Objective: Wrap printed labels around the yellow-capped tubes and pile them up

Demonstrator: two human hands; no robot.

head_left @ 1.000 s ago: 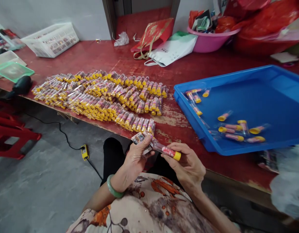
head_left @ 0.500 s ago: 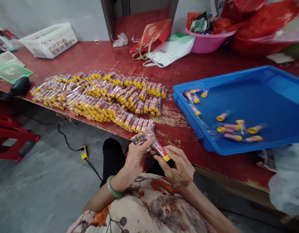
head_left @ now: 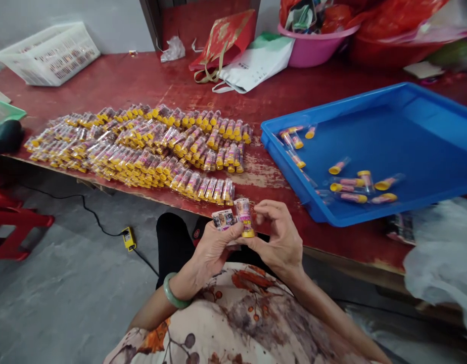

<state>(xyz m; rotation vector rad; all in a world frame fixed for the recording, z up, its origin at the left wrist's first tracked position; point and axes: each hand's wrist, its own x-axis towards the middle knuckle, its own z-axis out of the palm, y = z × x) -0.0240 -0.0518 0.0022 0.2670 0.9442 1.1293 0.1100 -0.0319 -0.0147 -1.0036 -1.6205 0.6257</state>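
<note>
The yellow-capped tube (head_left: 246,222) has swung from a slant to nearly straight, cap nearest the person, and the fingers of the right hand (head_left: 281,242) now sit higher, apart from it. It shows against the near edge of the worktop (head_left: 262,174), between the hands. The left hand (head_left: 213,247) has its grip clamped on printed cards (head_left: 222,219), thumb on the tube; the right grip is spread, thumb near the cap. A scuffed strip separates the left tube pile (head_left: 142,146) from the right blue tray (head_left: 317,210).
</note>
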